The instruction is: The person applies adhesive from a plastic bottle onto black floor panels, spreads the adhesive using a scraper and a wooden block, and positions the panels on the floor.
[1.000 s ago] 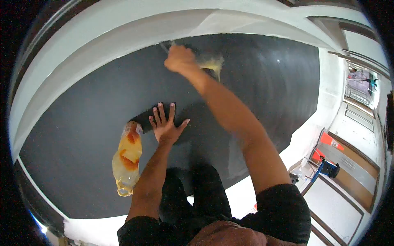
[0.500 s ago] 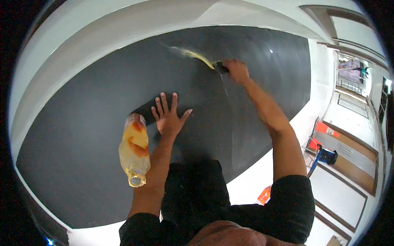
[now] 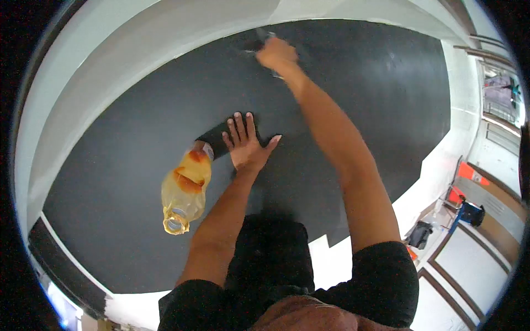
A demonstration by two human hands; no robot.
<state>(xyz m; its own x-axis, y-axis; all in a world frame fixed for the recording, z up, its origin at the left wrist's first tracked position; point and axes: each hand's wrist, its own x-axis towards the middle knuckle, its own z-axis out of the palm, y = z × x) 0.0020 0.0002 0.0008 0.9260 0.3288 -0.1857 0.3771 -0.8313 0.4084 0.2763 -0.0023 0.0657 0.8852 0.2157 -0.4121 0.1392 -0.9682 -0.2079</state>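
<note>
From where I stood, the person's right hand [image 3: 277,55] was at the top of the frame, a little right of the middle, the arm stretched long over the black surface [image 3: 121,193]. Its fingers were curled in tight around a grey object [image 3: 266,35] — a bit of it stuck out past the knuckles, too blurred for me to name. Just left of that hand, a thin pale streak [image 3: 250,52] showed on the black, near the far edge.

The left hand [image 3: 245,146] lay palm down near the centre of the frame, fingers spread wide and thumb well out, pressing on the surface and gripping nothing. The black surface itself filled most of the view, from the left side across to the upper right, with a pale curved wall [image 3: 105,83] bordering it along the upper left.

Left of the centre, near the left forearm, was a clear bottle [image 3: 185,190] with orange and yellowish stains, its open mouth toward the bottom of the frame; whether it stood or lay, I couldn't tell. Over at the right edge I saw orange pieces [image 3: 473,174] and, just below — a blue and black item [image 3: 471,213].
</note>
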